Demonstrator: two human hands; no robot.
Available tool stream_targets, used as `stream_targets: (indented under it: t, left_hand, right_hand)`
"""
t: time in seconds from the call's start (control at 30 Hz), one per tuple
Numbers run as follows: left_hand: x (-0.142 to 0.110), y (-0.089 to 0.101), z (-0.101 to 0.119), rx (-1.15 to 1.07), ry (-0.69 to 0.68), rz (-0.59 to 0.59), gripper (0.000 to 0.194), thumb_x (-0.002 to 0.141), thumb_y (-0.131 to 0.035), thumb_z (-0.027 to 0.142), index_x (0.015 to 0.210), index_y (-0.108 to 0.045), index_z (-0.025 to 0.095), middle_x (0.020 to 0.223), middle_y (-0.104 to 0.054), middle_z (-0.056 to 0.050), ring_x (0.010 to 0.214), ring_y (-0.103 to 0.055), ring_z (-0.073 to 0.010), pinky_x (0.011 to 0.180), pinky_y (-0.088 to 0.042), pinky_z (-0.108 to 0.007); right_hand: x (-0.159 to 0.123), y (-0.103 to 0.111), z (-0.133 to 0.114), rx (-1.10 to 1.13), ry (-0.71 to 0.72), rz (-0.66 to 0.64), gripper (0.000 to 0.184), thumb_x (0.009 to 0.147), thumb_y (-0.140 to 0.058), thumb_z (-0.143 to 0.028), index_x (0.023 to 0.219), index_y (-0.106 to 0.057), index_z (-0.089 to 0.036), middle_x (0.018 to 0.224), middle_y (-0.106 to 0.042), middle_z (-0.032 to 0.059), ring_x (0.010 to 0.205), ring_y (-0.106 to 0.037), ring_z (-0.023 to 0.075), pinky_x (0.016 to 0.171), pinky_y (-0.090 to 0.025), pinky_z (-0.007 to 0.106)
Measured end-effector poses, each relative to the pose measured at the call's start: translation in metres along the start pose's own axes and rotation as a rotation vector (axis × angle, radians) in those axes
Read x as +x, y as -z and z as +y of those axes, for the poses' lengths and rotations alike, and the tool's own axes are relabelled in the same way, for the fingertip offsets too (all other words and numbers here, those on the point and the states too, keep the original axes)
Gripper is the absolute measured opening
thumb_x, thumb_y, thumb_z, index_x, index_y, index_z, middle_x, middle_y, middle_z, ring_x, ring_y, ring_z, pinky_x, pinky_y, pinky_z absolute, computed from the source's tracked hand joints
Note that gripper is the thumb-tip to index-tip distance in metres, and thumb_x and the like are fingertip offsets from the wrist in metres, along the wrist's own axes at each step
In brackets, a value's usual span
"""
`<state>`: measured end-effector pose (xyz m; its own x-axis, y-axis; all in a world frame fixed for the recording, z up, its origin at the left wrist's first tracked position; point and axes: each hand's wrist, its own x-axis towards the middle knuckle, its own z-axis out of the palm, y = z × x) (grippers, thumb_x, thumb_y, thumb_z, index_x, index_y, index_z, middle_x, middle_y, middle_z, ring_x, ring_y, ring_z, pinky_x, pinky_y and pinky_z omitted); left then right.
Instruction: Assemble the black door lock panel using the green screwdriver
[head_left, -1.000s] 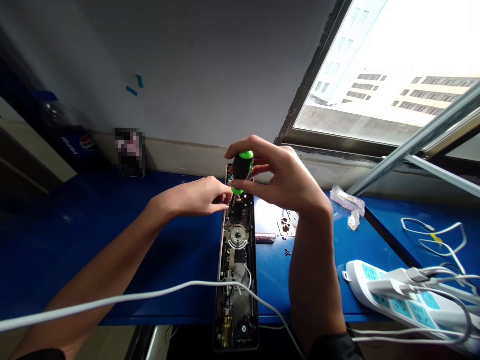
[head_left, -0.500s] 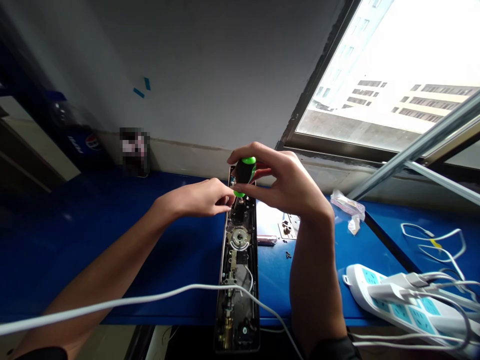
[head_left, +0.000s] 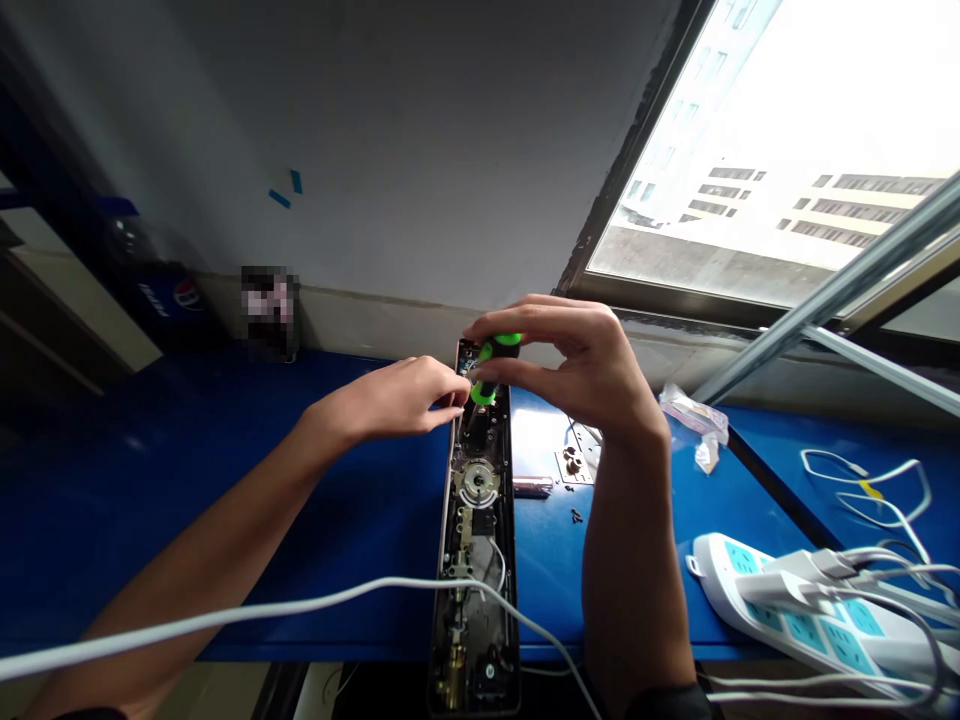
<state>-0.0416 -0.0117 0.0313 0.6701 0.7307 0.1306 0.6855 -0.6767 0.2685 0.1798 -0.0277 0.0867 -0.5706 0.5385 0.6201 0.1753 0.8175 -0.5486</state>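
Note:
A long open lock body [head_left: 475,560] lies lengthwise on the blue table [head_left: 187,480], its metal parts and wires exposed. My right hand [head_left: 577,375] is closed around the green and black handle of a screwdriver [head_left: 491,368], held upright over the far end of the lock body. My left hand [head_left: 397,395] reaches in from the left, fingers pinched together at the lock's far edge, right beside the screwdriver tip. What the left fingers pinch is too small to see.
A white cable [head_left: 247,615] crosses the lock body near the table's front edge. A white power strip [head_left: 810,615] with plugs and cords lies at the right. A small metal plate [head_left: 574,460], a cylinder [head_left: 532,487] and loose screws lie right of the lock. A window frame [head_left: 750,300] runs behind.
My right hand has tipped down over the screwdriver handle, covering more of its green top. The left hand has stayed at the lock's edge.

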Motion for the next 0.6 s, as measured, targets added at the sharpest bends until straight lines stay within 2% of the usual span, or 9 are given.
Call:
stream_targets:
  t: [0.1,0.2,0.27,0.37,0.47,0.53,0.6]
  left_hand:
    - [0.001,-0.001,0.002,0.184,-0.015,0.096,0.019,0.098,-0.055,0.026,0.089,-0.069,0.019,0.09,-0.072,-0.007,0.077,-0.066,-0.0208,0.067,-0.043,-0.031]
    - [0.003,-0.003,0.001,0.294,-0.018,0.121,0.019,0.1,-0.052,0.023,0.089,-0.067,0.018,0.093,-0.071,-0.009,0.085,-0.068,-0.0242,0.074,-0.047,-0.034]
    - [0.004,-0.003,0.0,0.336,-0.035,0.128,0.019,0.101,-0.051,0.021,0.093,-0.067,0.017,0.096,-0.072,-0.01,0.09,-0.068,-0.0263,0.078,-0.048,-0.036]
    - [0.005,-0.004,0.001,0.373,-0.058,0.15,0.017,0.1,-0.051,0.019,0.094,-0.067,0.017,0.096,-0.071,-0.01,0.09,-0.068,-0.0262,0.08,-0.049,-0.037]
    - [0.003,-0.007,0.0,0.34,-0.057,0.16,0.017,0.1,-0.053,0.022,0.09,-0.067,0.018,0.091,-0.069,-0.008,0.084,-0.066,-0.0233,0.078,-0.05,-0.036]
    - [-0.001,-0.016,-0.001,0.256,-0.029,0.179,0.018,0.101,-0.053,0.025,0.091,-0.067,0.018,0.089,-0.069,-0.007,0.083,-0.065,-0.0224,0.079,-0.051,-0.035]
    - [-0.007,-0.031,-0.004,0.118,0.011,0.257,0.019,0.102,-0.052,0.027,0.101,-0.068,0.019,0.096,-0.071,-0.008,0.088,-0.067,-0.0229,0.083,-0.053,-0.036]
  right_hand:
    - [0.0,0.001,-0.001,0.016,-0.031,-0.027,0.035,0.094,-0.069,-0.028,0.129,-0.074,-0.026,0.127,-0.075,0.0044,0.116,-0.071,0.0225,0.095,-0.063,0.039]
    - [-0.002,0.003,-0.002,0.09,-0.041,-0.077,0.04,0.099,-0.06,-0.02,0.138,-0.068,-0.027,0.137,-0.071,0.0035,0.126,-0.067,0.023,0.101,-0.061,0.041]
    - [-0.003,0.005,-0.001,0.098,-0.018,-0.071,0.036,0.096,-0.065,-0.021,0.13,-0.073,-0.026,0.128,-0.075,0.0037,0.119,-0.071,0.0224,0.1,-0.061,0.041]
    - [-0.004,0.006,0.002,-0.01,0.0,0.011,0.026,0.089,-0.077,-0.027,0.115,-0.081,-0.026,0.11,-0.077,0.0037,0.102,-0.073,0.0204,0.091,-0.063,0.038]
    - [-0.005,0.007,0.004,-0.051,-0.034,0.05,0.03,0.093,-0.072,-0.028,0.122,-0.078,-0.026,0.116,-0.076,0.0047,0.106,-0.072,0.0208,0.089,-0.063,0.037]
    - [-0.006,0.008,0.002,0.008,-0.06,-0.003,0.038,0.097,-0.063,-0.023,0.135,-0.071,-0.027,0.129,-0.073,0.0045,0.12,-0.069,0.0226,0.097,-0.062,0.041]
    - [-0.007,0.009,0.0,0.051,-0.065,-0.048,0.042,0.098,-0.059,-0.019,0.138,-0.068,-0.028,0.136,-0.071,0.0031,0.126,-0.067,0.0232,0.103,-0.06,0.044]
